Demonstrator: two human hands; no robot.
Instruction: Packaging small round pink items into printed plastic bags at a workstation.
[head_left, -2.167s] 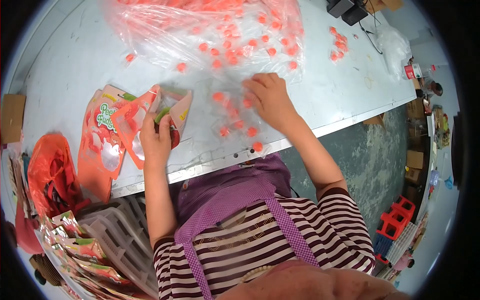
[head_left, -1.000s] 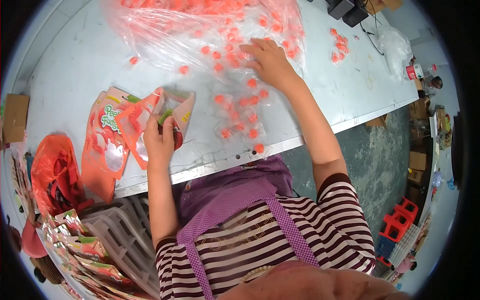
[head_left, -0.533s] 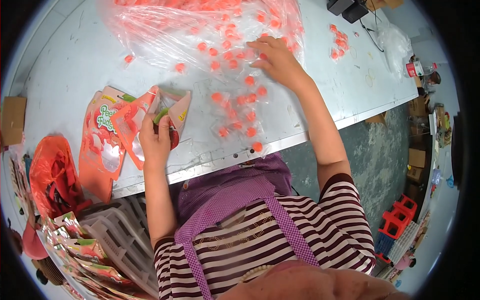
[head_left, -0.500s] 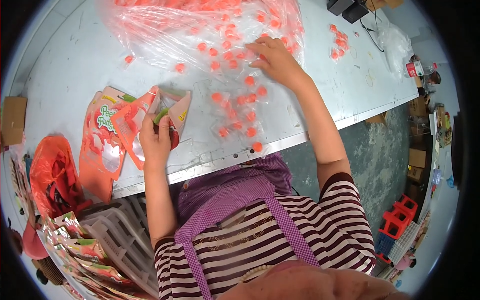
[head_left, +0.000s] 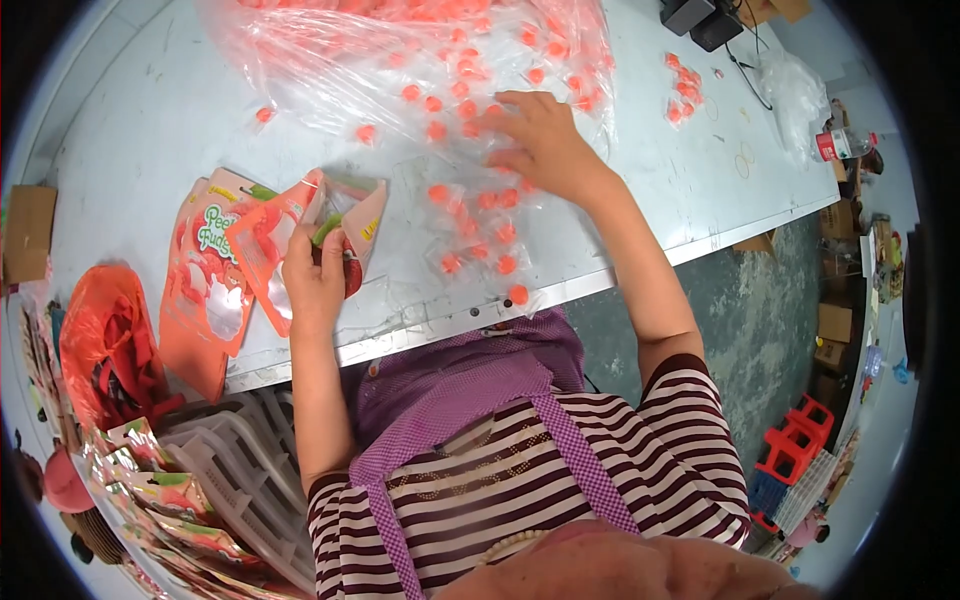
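My left hand (head_left: 314,283) pinches the rim of a printed pink-red pouch (head_left: 262,255), its mouth gaping toward the right. Beneath it, more flat pouches (head_left: 196,290) of the same kind lie stacked on the pale table (head_left: 420,310). My right hand (head_left: 552,150) hovers palm down, fingers apart, at the upper end of a loose group of clear-wrapped red candies (head_left: 505,232). Whether its fingertips touch any candy, I cannot tell. Beyond that hand, a large clear plastic bag (head_left: 330,75) full of these candies spreads over the far side, several spilling from its edge.
A few candies (head_left: 685,90) lie apart at the right. Crumpled clear plastic (head_left: 790,95), a bottle (head_left: 845,144) and black devices (head_left: 712,22) occupy the far right. At lower left are a red plastic bag (head_left: 112,330), white plastic crates (head_left: 235,470) and many pouches (head_left: 190,505).
My right hand has come slightly nearer and to the left, from the bag's edge toward the loose candies. My left hand keeps hold of the pouch almost unmoved.
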